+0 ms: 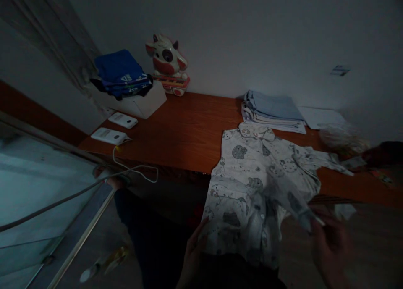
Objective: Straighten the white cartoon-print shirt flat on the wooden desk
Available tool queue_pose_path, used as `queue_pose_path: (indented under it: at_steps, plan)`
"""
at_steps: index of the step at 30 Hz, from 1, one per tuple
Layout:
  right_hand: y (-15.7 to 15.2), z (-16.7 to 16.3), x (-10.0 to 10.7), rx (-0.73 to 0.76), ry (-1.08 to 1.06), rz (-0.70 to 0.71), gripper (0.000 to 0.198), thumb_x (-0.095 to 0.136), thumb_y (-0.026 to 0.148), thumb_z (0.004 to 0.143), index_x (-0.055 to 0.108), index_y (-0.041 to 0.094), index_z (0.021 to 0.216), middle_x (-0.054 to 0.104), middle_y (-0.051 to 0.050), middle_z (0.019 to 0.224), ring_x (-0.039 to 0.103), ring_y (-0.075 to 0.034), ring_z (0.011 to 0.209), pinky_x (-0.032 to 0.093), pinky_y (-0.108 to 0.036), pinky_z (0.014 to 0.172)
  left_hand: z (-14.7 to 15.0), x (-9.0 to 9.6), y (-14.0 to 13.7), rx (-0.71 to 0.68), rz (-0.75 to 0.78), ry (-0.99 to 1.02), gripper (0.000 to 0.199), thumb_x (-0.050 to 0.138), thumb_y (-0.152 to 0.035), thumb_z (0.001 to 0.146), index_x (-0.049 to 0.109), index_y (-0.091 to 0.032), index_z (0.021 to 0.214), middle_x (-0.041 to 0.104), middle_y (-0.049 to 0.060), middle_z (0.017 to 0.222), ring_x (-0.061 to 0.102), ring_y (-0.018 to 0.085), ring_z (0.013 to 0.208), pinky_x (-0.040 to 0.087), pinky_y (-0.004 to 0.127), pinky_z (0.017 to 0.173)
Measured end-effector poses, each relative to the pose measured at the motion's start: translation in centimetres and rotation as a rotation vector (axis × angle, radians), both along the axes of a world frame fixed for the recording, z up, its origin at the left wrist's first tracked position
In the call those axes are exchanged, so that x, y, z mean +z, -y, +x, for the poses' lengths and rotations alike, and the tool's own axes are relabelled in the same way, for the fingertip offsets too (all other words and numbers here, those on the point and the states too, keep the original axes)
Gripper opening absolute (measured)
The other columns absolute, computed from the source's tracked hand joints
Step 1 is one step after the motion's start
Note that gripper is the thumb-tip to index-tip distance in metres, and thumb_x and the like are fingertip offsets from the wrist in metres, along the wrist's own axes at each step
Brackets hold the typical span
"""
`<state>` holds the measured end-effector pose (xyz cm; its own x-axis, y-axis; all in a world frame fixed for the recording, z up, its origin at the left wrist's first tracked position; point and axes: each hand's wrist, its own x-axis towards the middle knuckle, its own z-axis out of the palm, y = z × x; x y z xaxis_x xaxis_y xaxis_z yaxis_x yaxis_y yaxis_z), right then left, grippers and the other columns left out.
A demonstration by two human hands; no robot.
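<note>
A white long-sleeved pajama shirt (239, 171) with grey cat prints lies partly on the wooden table, its lower part hanging over the front edge toward me. My right hand (332, 243), somewhat blurred, pinches the end of one sleeve, drawn down toward the lower right. The other sleeve stretches across the table to the right. At the shirt's lower left edge is my left hand (193, 249), its fingers stretched out against the cloth. Part of that hand is dark and hard to make out.
Folded clothes (272, 110) are stacked behind the shirt, beside a clear plastic bag (341, 137). Leftward, blue clothes (122, 72) top a white box (145, 104), near a cow toy keyboard (168, 64), two white devices (108, 135) and a cable (78, 191). The table (189, 129) meets the wall.
</note>
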<state>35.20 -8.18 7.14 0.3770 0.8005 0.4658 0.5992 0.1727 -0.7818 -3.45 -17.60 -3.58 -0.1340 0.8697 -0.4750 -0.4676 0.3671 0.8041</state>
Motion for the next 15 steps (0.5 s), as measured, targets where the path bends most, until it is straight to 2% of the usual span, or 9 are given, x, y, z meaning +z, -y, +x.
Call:
queue_pose_path:
  at_steps: [2, 3, 5, 6, 9, 11, 13, 15]
  plan:
    - [2.4, -5.5, 1.1, 0.452, 0.23, -0.16, 0.033, 0.072, 0.034, 0.09, 0.073, 0.048, 0.12, 0.077, -0.009, 0.123, 0.076, -0.041, 0.11, 0.065, -0.066, 0.085, -0.2, -0.1, 0.1, -0.036, 0.003, 0.02, 0.065, 0.081, -0.057, 0.087, 0.076, -0.024, 0.143, 0.063, 0.011, 0.16, 0.048, 0.041, 0.156, 0.037, 0.055, 0.132]
    - [3.5, -8.6, 0.9, 0.65, 0.317, -0.2, 0.04, 0.07, 0.033, 0.089, 0.071, 0.048, 0.127, 0.077, -0.008, 0.129, 0.076, -0.039, 0.112, 0.067, -0.062, 0.084, -0.2, -0.2, 0.3, -0.044, 0.0, 0.019, 0.065, 0.08, -0.059, 0.087, 0.076, -0.025, 0.142, 0.064, 0.011, 0.159, 0.049, 0.041, 0.156, 0.037, 0.054, 0.132]
    - [5.4, -14.7, -0.9, 0.932, 0.379, -0.237, 0.049, 0.065, 0.033, 0.09, 0.066, 0.043, 0.138, 0.077, -0.006, 0.133, 0.076, -0.035, 0.114, 0.068, -0.055, 0.089, 0.0, -0.6, 1.0, -0.01, -0.061, -0.01, 0.065, 0.08, -0.068, 0.082, 0.082, -0.027, 0.132, 0.071, 0.011, 0.15, 0.053, 0.043, 0.152, 0.038, 0.054, 0.131]
    - [6.1, -17.4, -2.4, 1.036, 0.374, -0.255, 0.047, 0.063, 0.032, 0.089, 0.066, 0.04, 0.135, 0.079, -0.005, 0.127, 0.078, -0.032, 0.107, 0.068, -0.05, 0.085, 0.2, -0.9, 1.5, 0.015, -0.11, -0.035, 0.065, 0.081, -0.073, 0.077, 0.085, -0.028, 0.124, 0.075, 0.012, 0.144, 0.055, 0.044, 0.15, 0.039, 0.054, 0.13]
    - [7.2, -22.5, -6.5, 1.139, 0.408, -0.292, 0.039, 0.065, 0.044, 0.088, 0.07, 0.032, 0.125, 0.081, -0.006, 0.113, 0.078, -0.029, 0.09, 0.066, -0.044, 0.073, 0.6, -1.3, 2.5, 0.087, -0.277, -0.095, 0.067, 0.084, -0.082, 0.065, 0.087, -0.028, 0.105, 0.081, 0.013, 0.126, 0.058, 0.048, 0.145, 0.045, 0.055, 0.126]
    - [7.0, -23.3, -7.4, 1.159, 0.416, -0.311, 0.036, 0.067, 0.051, 0.087, 0.07, 0.031, 0.117, 0.081, -0.005, 0.107, 0.076, -0.029, 0.086, 0.063, -0.043, 0.073, 0.7, -0.9, 2.4, 0.099, -0.343, -0.106, 0.071, 0.086, -0.083, 0.062, 0.085, -0.026, 0.104, 0.082, 0.014, 0.12, 0.059, 0.05, 0.143, 0.049, 0.058, 0.121]
    - [5.2, -22.5, -6.0, 1.146, 0.385, -0.316, 0.021, 0.064, 0.045, 0.092, 0.069, 0.03, 0.107, 0.08, -0.004, 0.098, 0.074, -0.025, 0.083, 0.06, -0.04, 0.074, 0.8, 0.5, 1.7, 0.092, -0.354, -0.097, 0.077, 0.086, -0.085, 0.061, 0.085, -0.023, 0.105, 0.082, 0.014, 0.114, 0.062, 0.05, 0.139, 0.053, 0.058, 0.117]
    - [1.3, -21.2, -3.3, 1.09, 0.358, -0.291, 0.013, 0.056, 0.031, 0.098, 0.068, 0.027, 0.099, 0.077, -0.004, 0.09, 0.072, -0.023, 0.081, 0.058, -0.038, 0.076, 0.8, 2.6, 0.9, 0.065, -0.291, -0.12, 0.079, 0.084, -0.086, 0.066, 0.084, -0.019, 0.108, 0.083, 0.015, 0.114, 0.062, 0.048, 0.139, 0.054, 0.055, 0.116]
